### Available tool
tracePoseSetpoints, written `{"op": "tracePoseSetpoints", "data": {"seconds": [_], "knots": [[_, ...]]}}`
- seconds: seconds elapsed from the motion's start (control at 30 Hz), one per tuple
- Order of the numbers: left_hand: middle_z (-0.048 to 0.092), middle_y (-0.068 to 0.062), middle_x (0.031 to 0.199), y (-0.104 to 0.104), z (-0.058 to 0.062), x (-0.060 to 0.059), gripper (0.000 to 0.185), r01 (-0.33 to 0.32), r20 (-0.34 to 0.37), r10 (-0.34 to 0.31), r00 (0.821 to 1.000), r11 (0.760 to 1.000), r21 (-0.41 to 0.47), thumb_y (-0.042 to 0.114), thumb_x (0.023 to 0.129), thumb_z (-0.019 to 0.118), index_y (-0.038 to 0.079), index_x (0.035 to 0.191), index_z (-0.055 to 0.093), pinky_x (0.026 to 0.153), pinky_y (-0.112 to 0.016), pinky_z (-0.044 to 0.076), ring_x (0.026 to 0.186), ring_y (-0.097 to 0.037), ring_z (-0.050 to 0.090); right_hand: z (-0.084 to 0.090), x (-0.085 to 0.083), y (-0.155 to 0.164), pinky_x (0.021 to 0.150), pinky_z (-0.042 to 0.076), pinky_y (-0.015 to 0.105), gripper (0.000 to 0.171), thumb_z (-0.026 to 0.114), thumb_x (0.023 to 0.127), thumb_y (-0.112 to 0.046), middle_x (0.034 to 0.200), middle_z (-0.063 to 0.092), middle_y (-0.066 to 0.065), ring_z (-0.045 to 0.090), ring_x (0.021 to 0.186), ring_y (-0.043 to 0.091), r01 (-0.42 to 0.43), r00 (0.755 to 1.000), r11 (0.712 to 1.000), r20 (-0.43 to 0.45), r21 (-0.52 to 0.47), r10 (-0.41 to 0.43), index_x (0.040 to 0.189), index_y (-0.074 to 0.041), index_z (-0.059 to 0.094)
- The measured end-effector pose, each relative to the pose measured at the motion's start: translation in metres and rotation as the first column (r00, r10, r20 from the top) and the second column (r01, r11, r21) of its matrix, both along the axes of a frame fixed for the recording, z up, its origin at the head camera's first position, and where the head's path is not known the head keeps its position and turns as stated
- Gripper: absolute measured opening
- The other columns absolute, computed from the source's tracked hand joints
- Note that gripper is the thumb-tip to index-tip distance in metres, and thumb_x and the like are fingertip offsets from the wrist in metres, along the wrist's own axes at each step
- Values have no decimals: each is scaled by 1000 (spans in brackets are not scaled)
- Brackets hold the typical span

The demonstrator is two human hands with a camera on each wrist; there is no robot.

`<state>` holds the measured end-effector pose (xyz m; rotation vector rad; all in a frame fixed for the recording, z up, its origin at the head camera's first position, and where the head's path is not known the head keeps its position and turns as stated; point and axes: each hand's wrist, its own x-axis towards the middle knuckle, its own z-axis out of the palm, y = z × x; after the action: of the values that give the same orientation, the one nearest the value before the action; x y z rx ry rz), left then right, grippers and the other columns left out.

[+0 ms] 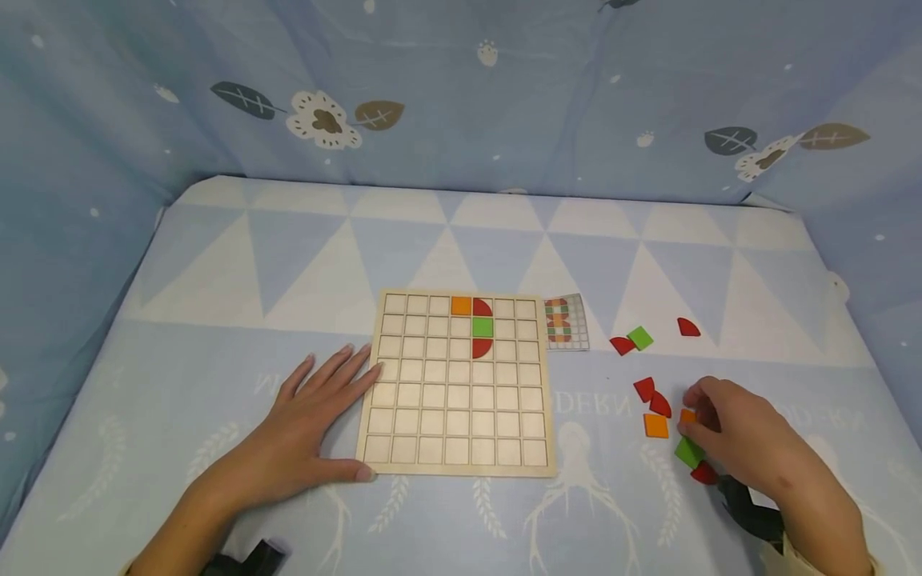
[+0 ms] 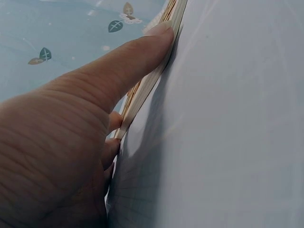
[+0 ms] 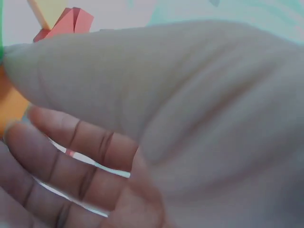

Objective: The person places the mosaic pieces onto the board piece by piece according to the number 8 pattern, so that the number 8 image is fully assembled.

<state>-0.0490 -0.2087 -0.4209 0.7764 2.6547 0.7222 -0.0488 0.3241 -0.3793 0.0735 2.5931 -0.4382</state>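
Note:
A square wooden grid board (image 1: 459, 470) lies on the table. In its upper part sit an orange square tile (image 1: 461, 306), a red quarter-circle tile (image 1: 482, 307), a green square tile (image 1: 483, 327) and another red quarter-circle (image 1: 481, 348). My left hand (image 1: 298, 432) is spread flat, its fingertips at the board's left edge and its thumb (image 2: 159, 35) against the lower left corner. On the right, my right hand (image 1: 742, 428) pinches an orange tile (image 1: 687, 416) between thumb and fingers. Just below that tile lie a green tile (image 1: 690, 453) and a red quarter-circle (image 1: 704, 474).
A small pattern card (image 1: 567, 322) touches the board's right side. Loose tiles are scattered further right: an orange square (image 1: 656, 426), a green square (image 1: 639, 338) and several red quarter-circles (image 1: 688, 327). Blue fabric (image 1: 461, 96) hangs behind the table.

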Motion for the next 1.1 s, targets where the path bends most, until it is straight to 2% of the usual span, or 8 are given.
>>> {"op": "tracePoseSetpoints", "data": {"seconds": [0.17, 0.37, 0.53, 0.67, 0.77, 0.9, 0.97, 1.1], "knots": [[10, 1, 176, -1, 0, 0, 116, -4, 0, 4, 1000, 1000, 6, 78, 79, 72, 24, 169, 21, 125, -48, -9, 161, -25, 1, 0, -2, 3, 65, 50, 35, 37, 82, 90, -25, 86, 55, 7, 53, 82, 25, 28, 1000, 999, 8, 38, -28, 104, 3, 63], [10, 2, 175, -1, 0, 1, 116, -5, -10, 5, 1000, 1000, -1, 78, 79, 72, 24, 169, 22, 125, -48, -8, 161, -25, 2, -1, -2, 3, 60, 46, 34, 37, 84, 89, -31, 79, 52, 5, 51, 77, 23, 46, 999, 998, -6, 33, -46, 95, -2, 61], [10, 2, 175, -1, 0, 2, 116, -4, -6, 4, 1000, 1000, 1, 77, 79, 73, 24, 169, 22, 125, -49, -7, 161, -25, 2, 1, 0, -2, 52, 47, 32, 34, 80, 93, -31, 77, 53, 4, 52, 66, 21, 90, 995, 996, -45, -7, -90, 99, -4, 62], [9, 2, 175, 0, 0, 3, 117, -9, 9, 8, 1000, 1000, 5, 77, 78, 74, 24, 169, 22, 125, -49, -8, 161, -25, 1, 8, 2, -12, 47, 45, 31, 34, 74, 98, -36, 70, 55, 1, 52, 55, 20, 91, 988, 993, -119, -71, -99, 101, -4, 61], [10, 2, 175, 0, 1, 3, 117, -9, 11, 9, 1000, 1000, 11, 76, 78, 74, 23, 169, 23, 125, -49, -8, 161, -26, 2, 14, -1, -30, 48, 42, 29, 31, 74, 99, -36, 65, 54, -3, 51, 53, 15, 15, 969, 993, -241, -118, -43, 99, -8, 62], [11, 1, 175, 0, 2, 3, 116, -7, 2, 7, 1000, 1000, 13, 76, 79, 74, 23, 169, 23, 125, -50, -7, 161, -26, 3, 19, -17, -69, 55, 42, 26, 15, 78, 97, -22, 68, 53, -7, 48, 59, 10, -179, 903, 970, -419, -163, 97, 98, -12, 67], [11, 1, 175, 0, 3, 3, 116, -8, 1, 8, 1000, 1000, 15, 76, 79, 74, 23, 169, 23, 125, -50, -7, 161, -26, 3, 20, -29, -93, 58, 43, 26, 9, 78, 95, -15, 72, 54, -8, 49, 64, 10, -273, 874, 945, -458, -181, 165, 98, -12, 70], [10, 3, 175, 0, 2, 4, 117, -11, 5, 11, 1000, 1000, 12, 76, 78, 75, 24, 169, 22, 125, -50, -8, 161, -24, 2, 18, -54, -142, 72, 48, 32, 5, 77, 96, -12, 82, 62, -8, 53, 73, 12, -378, 860, 899, -443, -221, 253, 101, -12, 75]]}}
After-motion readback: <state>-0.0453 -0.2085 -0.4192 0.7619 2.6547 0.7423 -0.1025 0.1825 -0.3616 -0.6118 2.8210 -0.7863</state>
